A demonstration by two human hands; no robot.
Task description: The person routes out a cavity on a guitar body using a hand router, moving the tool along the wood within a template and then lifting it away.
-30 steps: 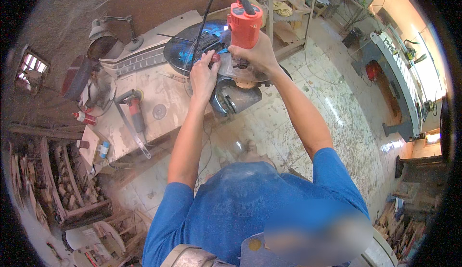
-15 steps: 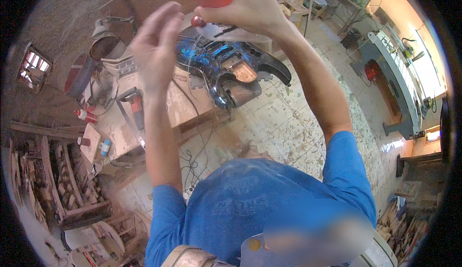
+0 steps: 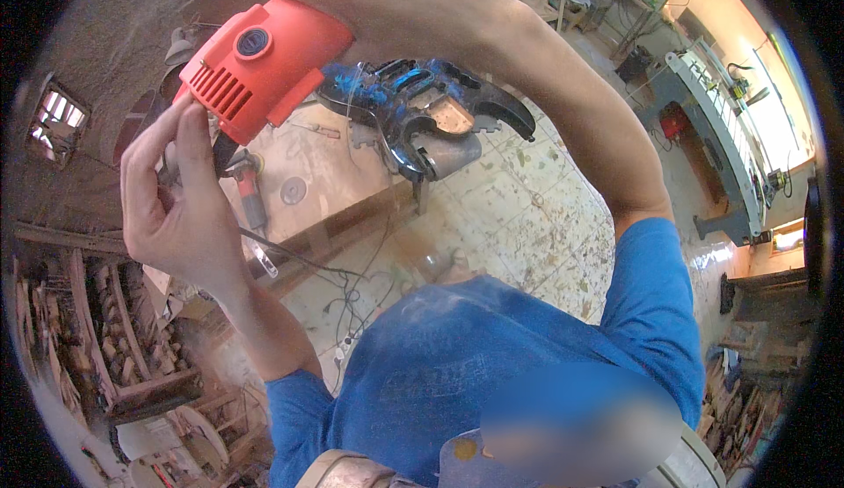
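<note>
Smooth matt orange plastic power tool (image 3: 259, 66); rough, dusty wooden workbench (image 3: 338, 171).

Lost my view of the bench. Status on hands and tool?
Right hand grips red power tool, raised. Left hand pinches its black cord at the rear. Nothing blocking.

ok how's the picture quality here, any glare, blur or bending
Head view: strong fisheye, so the floor tiles and shelves curve toward the black rim; the window at right is blown out; a smeared patch blurs the lower middle; the red tool and both hands are sharp.
</note>
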